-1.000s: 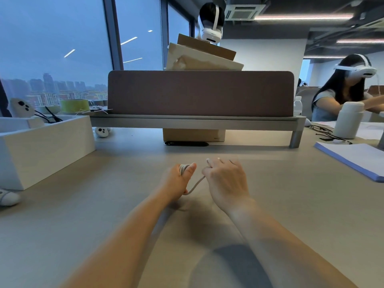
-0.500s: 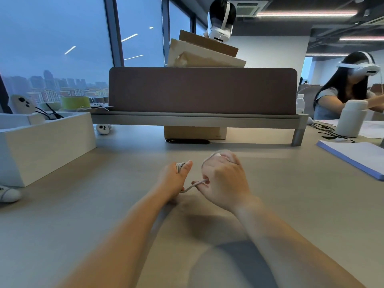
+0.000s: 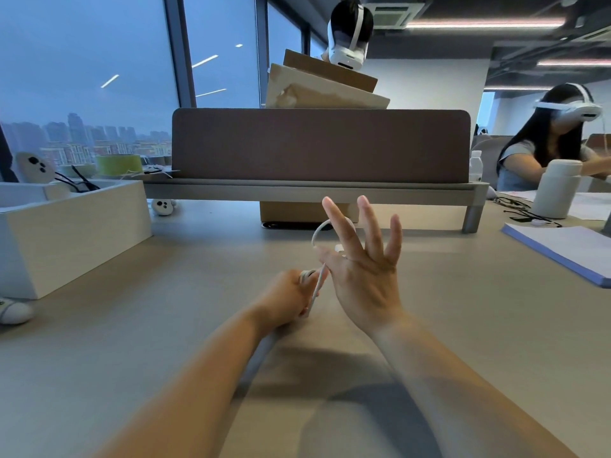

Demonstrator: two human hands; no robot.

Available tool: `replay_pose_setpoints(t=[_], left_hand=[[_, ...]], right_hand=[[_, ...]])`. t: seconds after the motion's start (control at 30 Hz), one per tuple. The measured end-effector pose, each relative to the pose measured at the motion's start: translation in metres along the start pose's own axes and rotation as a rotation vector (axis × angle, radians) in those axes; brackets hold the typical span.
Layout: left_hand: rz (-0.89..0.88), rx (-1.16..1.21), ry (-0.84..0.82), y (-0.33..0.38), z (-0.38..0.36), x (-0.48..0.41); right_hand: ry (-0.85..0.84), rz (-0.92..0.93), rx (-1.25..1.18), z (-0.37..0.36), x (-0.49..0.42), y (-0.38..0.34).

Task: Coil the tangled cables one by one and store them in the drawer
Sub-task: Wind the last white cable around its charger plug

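No text, label, brand or number can be read. Any print on the blue-edged white paper stack (image 3: 566, 247) is too small to tell

Left hand (image 3: 288, 294) fisted, right hand (image 3: 365, 279) half-splayed.
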State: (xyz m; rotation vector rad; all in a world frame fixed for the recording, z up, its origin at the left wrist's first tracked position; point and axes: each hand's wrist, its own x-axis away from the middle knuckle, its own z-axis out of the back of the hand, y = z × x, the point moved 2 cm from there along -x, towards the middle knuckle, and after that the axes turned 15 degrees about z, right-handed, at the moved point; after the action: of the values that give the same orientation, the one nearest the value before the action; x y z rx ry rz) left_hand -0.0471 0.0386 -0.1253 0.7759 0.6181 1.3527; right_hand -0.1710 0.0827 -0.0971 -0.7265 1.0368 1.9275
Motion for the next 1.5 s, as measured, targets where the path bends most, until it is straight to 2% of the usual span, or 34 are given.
replay_pose_setpoints(t=[0.13, 0.27, 0.37, 0.6, 0.73, 0.8, 0.93, 1.0, 1.1, 1.3, 1.4, 1.5], left_hand=[[0.003, 0.031, -0.028, 0.009, 0.001, 0.009], [-0.01, 0.094, -0.174, 0.015, -0.003, 0.02], [-0.027, 0.109, -0.218, 0.02, -0.003, 0.024], [-0.12, 0.001, -0.336, 0.017, -0.001, 0.028], [-0.112, 0.059, -0.394, 0.016, -0.005, 0.028], [-0.113, 0.112, -0.372, 0.016, -0.004, 0.029], [-0.106, 0.194, -0.286, 0.015, 0.005, 0.029], [-0.111, 0.243, -0.275, 0.014, 0.008, 0.029], [-0.08, 0.339, -0.203, 0.013, 0.011, 0.026], [0.102, 0.615, -0.081, 0.006, 0.021, 0.013], [0.171, 0.74, 0.0, 0.002, 0.026, 0.009], [0.218, 0.825, 0.071, -0.002, 0.029, 0.007]], right_hand=[[-0.027, -0.057, 0.004, -0.009, 0.005, 0.002], [-0.047, -0.129, -0.052, -0.016, 0.009, 0.009], [-0.043, -0.171, -0.087, -0.02, 0.012, 0.013], [-0.117, -0.136, -0.092, -0.025, 0.016, 0.016], [-0.098, -0.151, -0.201, -0.026, 0.017, 0.02], [-0.017, -0.152, -0.269, -0.027, 0.017, 0.02], [0.252, -0.137, -0.353, -0.027, 0.014, 0.024], [0.329, -0.202, -0.538, -0.022, 0.011, 0.024], [0.259, -0.353, -0.776, -0.016, 0.014, 0.021], [0.153, -0.364, -0.723, -0.021, 0.018, 0.027], [0.18, -0.364, -0.839, -0.021, 0.018, 0.03], [0.168, -0.325, -0.779, -0.028, 0.02, 0.033]])
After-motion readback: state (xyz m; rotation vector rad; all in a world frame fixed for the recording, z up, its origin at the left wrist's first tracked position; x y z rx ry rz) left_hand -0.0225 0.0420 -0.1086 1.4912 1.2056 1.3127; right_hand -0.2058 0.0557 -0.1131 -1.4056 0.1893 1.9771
